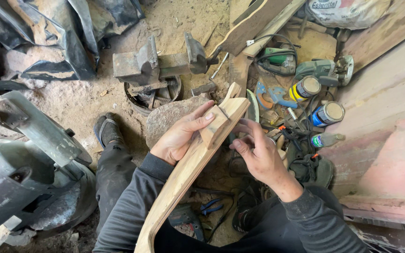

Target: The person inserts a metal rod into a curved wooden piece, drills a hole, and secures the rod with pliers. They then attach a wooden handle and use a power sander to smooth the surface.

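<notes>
At my far left stands a grey metal machine (19, 173) with a slanted arm, and above it black plastic sheeting (48, 33) lies crumpled on the dirt floor (174, 18). Next comes a rusty vise (158, 61) sitting over a round metal tub (153, 93) that holds scrap metal pieces, with a flat stone (169, 117) just in front of it. My left hand (181, 133) wraps around a long curved wooden piece (183, 178) that runs from my lap up toward the vise, my thumb pressing a small wooden block (215, 125) flat against its upper end; this grip is closed on both. My right hand (256, 154) sits just beside the block, fingers half curled and touching the edge of the wood, gripping nothing that I can make out. Blue-handled pliers (212, 206) lie on the floor beneath my arms. Further right, among cables and tools, a green power tool (324, 70) rests near the boards; just below it a yellow can (303, 89) with a black band and a pale lid lies on its side, then a blue can (326, 113) with a pale lid, also tipped, and a small plastic bottle (326, 139) with a green-and-blue label, lying flat. I cannot tell what is in any of them. At the top right sits a white sack (348, 11) with dark printing, and reddish wooden planks (385, 117) slope down the right side.
</notes>
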Demonstrator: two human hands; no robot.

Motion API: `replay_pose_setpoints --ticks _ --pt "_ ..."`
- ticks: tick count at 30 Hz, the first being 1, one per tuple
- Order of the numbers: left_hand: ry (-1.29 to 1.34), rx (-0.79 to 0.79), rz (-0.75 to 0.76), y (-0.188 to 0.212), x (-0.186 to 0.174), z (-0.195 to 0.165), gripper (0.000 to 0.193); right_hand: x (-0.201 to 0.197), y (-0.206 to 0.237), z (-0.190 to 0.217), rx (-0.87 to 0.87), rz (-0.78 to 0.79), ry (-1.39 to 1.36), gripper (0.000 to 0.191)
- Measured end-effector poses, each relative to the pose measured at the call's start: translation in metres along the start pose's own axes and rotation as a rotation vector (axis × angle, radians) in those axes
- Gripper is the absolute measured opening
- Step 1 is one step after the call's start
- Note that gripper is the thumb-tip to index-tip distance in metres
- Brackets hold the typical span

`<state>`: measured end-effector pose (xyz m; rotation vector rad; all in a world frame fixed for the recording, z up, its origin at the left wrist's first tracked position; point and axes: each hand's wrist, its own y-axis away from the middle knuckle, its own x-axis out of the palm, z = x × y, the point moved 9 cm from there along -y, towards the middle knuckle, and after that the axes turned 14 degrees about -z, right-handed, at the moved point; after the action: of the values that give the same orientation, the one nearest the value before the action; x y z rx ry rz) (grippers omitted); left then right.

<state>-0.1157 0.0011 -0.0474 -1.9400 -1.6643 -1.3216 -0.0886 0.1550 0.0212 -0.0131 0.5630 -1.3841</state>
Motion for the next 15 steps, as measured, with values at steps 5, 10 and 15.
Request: replay_pose_setpoints --ticks 5,10,15 --pt "-0.060 0.115 -0.051 -0.001 0.005 -0.012 0.090 -0.002 0.001 0.002 -0.006 0.003 0.025 0.050" --pt "-0.616 0.575 -0.223 0.012 0.014 -0.047 0.105 -0.002 0.003 -0.004 0.009 0.026 0.042 0.052" --pt "-0.806 0.799 -0.122 0.027 0.044 -0.041 0.094 0.006 0.004 -0.029 0.227 0.053 -0.087 0.052"
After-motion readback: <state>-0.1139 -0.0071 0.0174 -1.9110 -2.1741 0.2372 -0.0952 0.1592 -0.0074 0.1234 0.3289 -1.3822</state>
